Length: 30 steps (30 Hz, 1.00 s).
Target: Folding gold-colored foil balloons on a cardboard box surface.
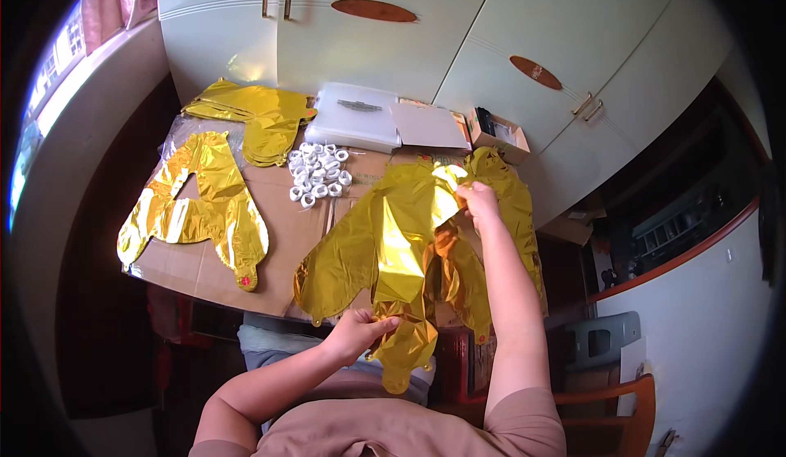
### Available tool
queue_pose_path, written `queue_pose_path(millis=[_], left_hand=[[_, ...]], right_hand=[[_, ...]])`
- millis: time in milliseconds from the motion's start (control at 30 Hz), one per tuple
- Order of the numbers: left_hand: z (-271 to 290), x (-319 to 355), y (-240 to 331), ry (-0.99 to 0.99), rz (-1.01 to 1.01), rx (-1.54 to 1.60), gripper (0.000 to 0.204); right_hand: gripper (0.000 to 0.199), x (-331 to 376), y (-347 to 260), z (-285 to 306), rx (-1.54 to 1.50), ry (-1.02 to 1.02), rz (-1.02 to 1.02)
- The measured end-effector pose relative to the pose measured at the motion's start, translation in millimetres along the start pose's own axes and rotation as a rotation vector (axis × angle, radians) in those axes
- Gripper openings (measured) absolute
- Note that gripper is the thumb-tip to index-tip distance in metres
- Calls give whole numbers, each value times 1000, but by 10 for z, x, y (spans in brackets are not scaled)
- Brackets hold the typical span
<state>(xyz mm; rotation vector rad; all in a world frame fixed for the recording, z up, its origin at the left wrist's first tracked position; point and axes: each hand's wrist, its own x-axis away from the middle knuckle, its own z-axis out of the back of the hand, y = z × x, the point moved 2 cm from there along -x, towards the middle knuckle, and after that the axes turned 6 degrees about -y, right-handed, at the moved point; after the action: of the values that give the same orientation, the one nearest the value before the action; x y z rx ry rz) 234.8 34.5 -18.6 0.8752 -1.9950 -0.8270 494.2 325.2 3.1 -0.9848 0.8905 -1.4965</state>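
A limp gold foil balloon (396,244) hangs between my two hands over the near edge of the table. My left hand (358,333) pinches its lower part, thumb on top. My right hand (479,202) grips its upper right edge. Behind and to the right lies more gold foil (512,203), partly covered by the held piece. At the left, a flat gold foil balloon shaped like the letter A (229,224) rests on the cardboard, a small red mark at its lower tip.
Folded gold foil balloons (258,105) lie at the back left. Several white ribbon rolls (319,171) are heaped mid-table on the cardboard sheet (282,228). Behind them are a translucent plastic case (352,117) and a small open box (498,134), against pale cabinets (368,48). A wooden chair (639,408) stands at the right.
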Motion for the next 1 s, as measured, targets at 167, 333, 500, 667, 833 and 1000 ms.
queue_pose_path(millis=[167,333,500,667,833,1000], left_hand=[[-5,-194,174,1,-114,96,20],[119,-384,324,205,-200,-383,69],[61,-308,509,321,-254,-773,78],[49,-308,485,228,-312,-855,55],[101,-316,398,225,-390,-969,45],[78,-308,375,173,-357,-988,46]], right_hand=[[14,-375,-8,357,-160,201,19],[11,-741,217,376,-100,151,-84],[10,-900,331,255,-110,144,-100],[11,-964,347,216,-76,132,-98],[13,-914,292,114,-65,121,-107],[10,-946,373,170,-1,107,-140]])
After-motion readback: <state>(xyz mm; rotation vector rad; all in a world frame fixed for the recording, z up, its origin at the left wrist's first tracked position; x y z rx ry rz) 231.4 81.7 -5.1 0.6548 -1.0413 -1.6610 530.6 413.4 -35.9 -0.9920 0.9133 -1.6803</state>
